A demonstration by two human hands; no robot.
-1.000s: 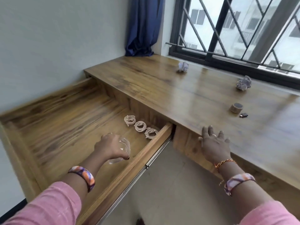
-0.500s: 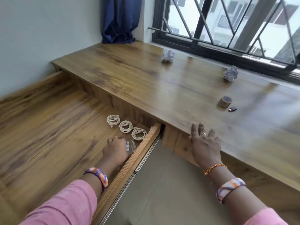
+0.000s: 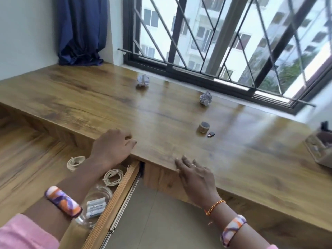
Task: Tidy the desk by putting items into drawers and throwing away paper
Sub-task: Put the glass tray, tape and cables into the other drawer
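nearest, in the open drawer (image 3: pixel 115 198), a clear container (image 3: pixel 97 202) holding small white batteries (image 3: pixel 96 207) lies against the drawer's front wall, with two coiled cords (image 3: pixel 113 176) just past it. the left hand (image 3: pixel 112 150) is above the drawer at the counter (image 3: pixel 89 97) edge, fingers loosely curled with the tips on the wood, grasping nothing. the right hand (image 3: pixel 195 175) lies flat on the counter's front edge, fingers straight and released. further on stand a small round wooden piece (image 3: pixel 204 127) and a tiny dark item (image 3: pixel 211 134) just beside it. well beyond, near the window (image 3: pixel 224 42), sit two crumpled paper balls (image 3: pixel 143 80), apart from each other. a basket (image 3: pixel 319 148) is at the right edge.
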